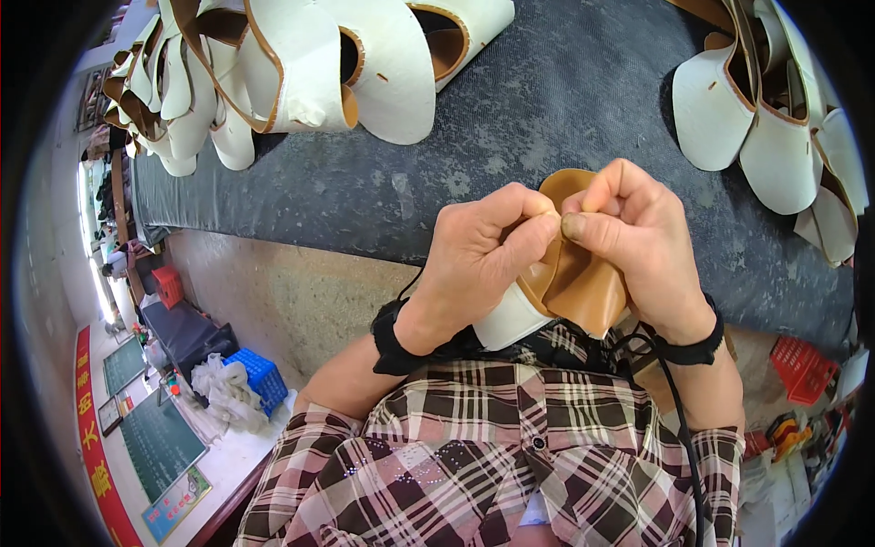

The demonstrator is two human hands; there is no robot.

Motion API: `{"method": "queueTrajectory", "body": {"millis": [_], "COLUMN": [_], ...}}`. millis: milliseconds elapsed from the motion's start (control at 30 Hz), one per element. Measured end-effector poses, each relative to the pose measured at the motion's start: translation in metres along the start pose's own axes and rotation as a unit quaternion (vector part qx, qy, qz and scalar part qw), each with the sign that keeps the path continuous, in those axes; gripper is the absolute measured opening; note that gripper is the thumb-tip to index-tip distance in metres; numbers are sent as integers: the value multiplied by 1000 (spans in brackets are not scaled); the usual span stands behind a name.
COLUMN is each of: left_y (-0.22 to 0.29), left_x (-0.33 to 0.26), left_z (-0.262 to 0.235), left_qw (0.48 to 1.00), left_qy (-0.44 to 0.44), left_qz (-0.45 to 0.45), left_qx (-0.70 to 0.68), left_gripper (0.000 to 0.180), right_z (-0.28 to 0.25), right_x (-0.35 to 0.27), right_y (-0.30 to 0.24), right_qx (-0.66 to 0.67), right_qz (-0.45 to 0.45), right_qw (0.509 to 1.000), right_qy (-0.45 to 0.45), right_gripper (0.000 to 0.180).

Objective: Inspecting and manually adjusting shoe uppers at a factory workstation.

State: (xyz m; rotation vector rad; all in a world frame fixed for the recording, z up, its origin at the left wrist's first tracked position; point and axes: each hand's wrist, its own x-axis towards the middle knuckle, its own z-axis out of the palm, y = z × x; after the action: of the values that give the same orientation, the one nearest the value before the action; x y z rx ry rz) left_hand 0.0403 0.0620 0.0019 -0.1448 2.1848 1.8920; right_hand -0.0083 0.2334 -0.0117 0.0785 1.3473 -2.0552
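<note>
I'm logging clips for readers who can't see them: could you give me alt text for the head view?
Both hands, the left hand and the right hand, pinch the rim of a white shoe upper with tan lining close to a plaid shirt. Beyond lies a dark grey worktable with piles of matching white uppers on both far sides.

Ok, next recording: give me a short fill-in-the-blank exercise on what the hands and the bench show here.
1. Both hands, left hand and right hand, pinch one shoe upper whose inner lining is ____ in colour.
2. The outside of that shoe upper is ____.
3. More uppers lie in piles on the dark ____ work surface.
4. Each wrist wears a ____ band.

Missing words: tan; white; grey; black
</note>
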Motion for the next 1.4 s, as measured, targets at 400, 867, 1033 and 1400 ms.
{"method": "queueTrajectory", "body": {"millis": [400,867,1033,1400], "left_y": [-3,-1,8,174], "left_x": [-6,7,4,78], "left_z": [6,-26,-40,-218], "left_qw": [997,995,975,766], "left_qy": [13,5,-16,383], "left_qz": [-72,-13,91,305], "left_qx": [-23,102,203,417], "left_gripper": [10,5,7,26], "right_z": [-4,14,23,40], "right_x": [-8,19,16,-3], "right_y": [-17,-15,-4,-85], "right_qx": [-238,5,-253,-387], "right_qz": [0,106,-80,-335], "right_qw": [971,993,963,840], "right_qy": [-2,-49,-40,179], "right_gripper": [28,16,20,26]}}
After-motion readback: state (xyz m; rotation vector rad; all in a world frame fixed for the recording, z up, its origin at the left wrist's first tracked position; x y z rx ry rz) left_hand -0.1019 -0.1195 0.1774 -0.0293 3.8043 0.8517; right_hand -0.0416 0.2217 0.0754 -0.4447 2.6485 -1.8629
